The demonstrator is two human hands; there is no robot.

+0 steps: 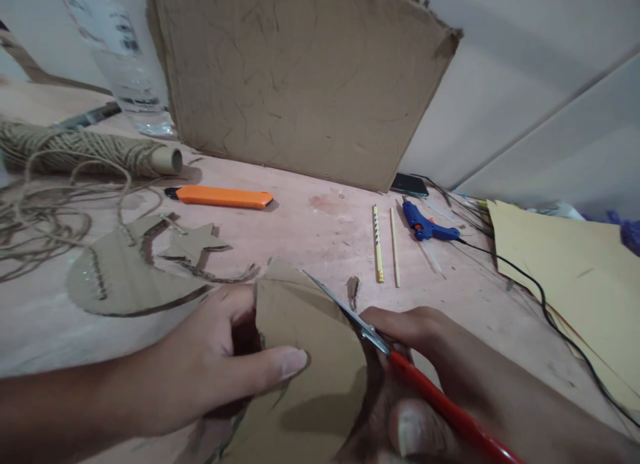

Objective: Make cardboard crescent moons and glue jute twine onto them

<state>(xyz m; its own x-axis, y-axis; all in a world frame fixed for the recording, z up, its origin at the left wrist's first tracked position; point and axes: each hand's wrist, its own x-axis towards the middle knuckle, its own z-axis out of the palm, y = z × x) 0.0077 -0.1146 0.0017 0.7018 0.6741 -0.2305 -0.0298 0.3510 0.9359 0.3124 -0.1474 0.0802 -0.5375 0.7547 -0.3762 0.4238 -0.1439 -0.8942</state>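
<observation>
My left hand (240,357) grips a piece of cardboard (310,384) by its left side, thumb pressed flat on top. In my right hand (425,364) is a pair of red-handled scissors (440,401). Their metal blades lie along the cardboard's upper right edge, which curves down toward me. The lower blade is hidden behind the cardboard. A small cardboard scrap (353,292) rests on the table just beyond the scissors. Left of my left hand lie a cardboard crescent (135,281) and a cardboard star (195,243), with twine attached.
An orange cutter (225,197), a roll of twine (90,151) and a plastic bottle (130,84) are at the left. A large cardboard sheet (300,84) stands behind. Rightward are a pencil (377,244), a thin stick (395,247), a blue glue gun (427,224) with a cord, and yellowish paper (570,271).
</observation>
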